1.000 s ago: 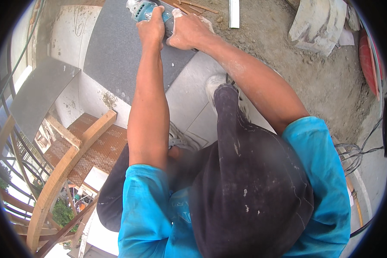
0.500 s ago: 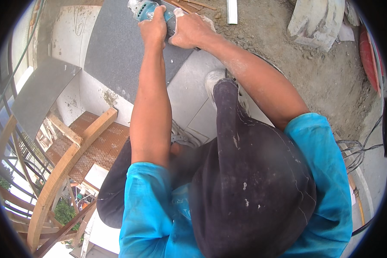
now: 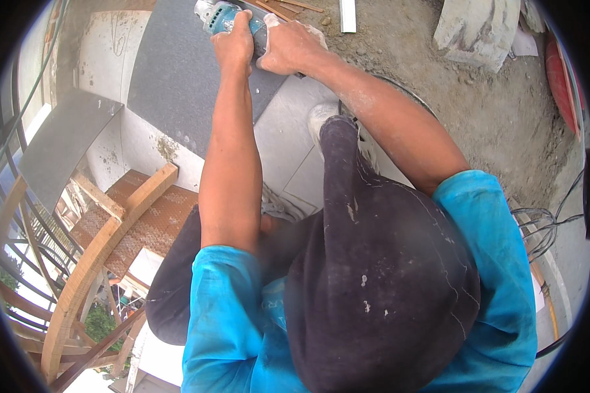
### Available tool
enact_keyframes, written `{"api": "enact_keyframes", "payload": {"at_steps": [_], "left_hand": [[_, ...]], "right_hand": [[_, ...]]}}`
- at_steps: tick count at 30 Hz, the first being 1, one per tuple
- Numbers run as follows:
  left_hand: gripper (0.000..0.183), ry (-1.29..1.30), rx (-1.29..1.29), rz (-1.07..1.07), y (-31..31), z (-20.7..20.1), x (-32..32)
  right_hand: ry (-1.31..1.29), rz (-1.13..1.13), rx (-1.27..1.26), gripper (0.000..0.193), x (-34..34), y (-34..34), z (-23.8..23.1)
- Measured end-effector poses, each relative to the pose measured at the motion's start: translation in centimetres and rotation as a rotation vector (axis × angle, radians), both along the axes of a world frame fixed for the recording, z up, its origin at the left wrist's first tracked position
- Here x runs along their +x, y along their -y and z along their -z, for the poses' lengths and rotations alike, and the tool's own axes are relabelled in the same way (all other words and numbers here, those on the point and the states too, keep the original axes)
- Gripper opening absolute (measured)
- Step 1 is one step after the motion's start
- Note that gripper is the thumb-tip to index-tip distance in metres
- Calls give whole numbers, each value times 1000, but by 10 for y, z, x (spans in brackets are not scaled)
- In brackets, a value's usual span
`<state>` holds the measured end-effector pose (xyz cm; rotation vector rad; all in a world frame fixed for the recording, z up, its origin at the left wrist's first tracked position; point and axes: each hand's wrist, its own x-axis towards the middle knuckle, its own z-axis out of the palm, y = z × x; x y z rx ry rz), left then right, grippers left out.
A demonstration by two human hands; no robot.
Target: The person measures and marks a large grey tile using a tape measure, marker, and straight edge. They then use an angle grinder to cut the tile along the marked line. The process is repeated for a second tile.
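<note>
Both my hands are wrapped round a teal angle grinder (image 3: 220, 18) at the top of the view. My left hand (image 3: 233, 47) grips it close to its silver head, thumb along the body. My right hand (image 3: 288, 46), dusted white, holds the rear part of the body. Beneath the grinder lies a dark grey slab (image 3: 170, 78), perhaps a tile. The tool's disc is out of sight at the top edge, so I cannot tell whether it touches the slab.
Pale floor tiles (image 3: 288, 141) lie under my shoe (image 3: 321, 118). A second grey slab (image 3: 72, 141) leans at the left, near a curved wooden beam (image 3: 105, 242) and a brown patterned board (image 3: 167, 216). Sandy ground (image 3: 406, 85) spreads right, with coiled cables (image 3: 537, 226) beyond.
My raised knee and shoe have shifted slightly left, and the ground things at the right sit slightly further left in view. Both hands keep their hold on the grinder.
</note>
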<state>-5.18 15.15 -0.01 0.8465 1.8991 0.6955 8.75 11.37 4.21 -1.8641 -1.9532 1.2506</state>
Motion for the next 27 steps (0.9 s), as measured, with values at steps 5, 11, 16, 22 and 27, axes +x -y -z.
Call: {"api": "enact_keyframes", "payload": {"at_steps": [5,11,16,22,27], "left_hand": [[99,2,-12,-8,4,-3,4],[99,-31,-26,-6,8,-4,8],[99,-27,-1,-2,11,-4,9],[98,-16,-8,-18,14,-2,11],[99,-1,-24,-19,16,-5,16]], "right_hand": [[-22,21,9,61,2,4,2],[-3,33,-30,64,5,7,-3],[-12,12,-10,62,8,10,-3],[4,18,-40,62,12,13,-6],[-1,18,-35,63,13,14,-3]]}}
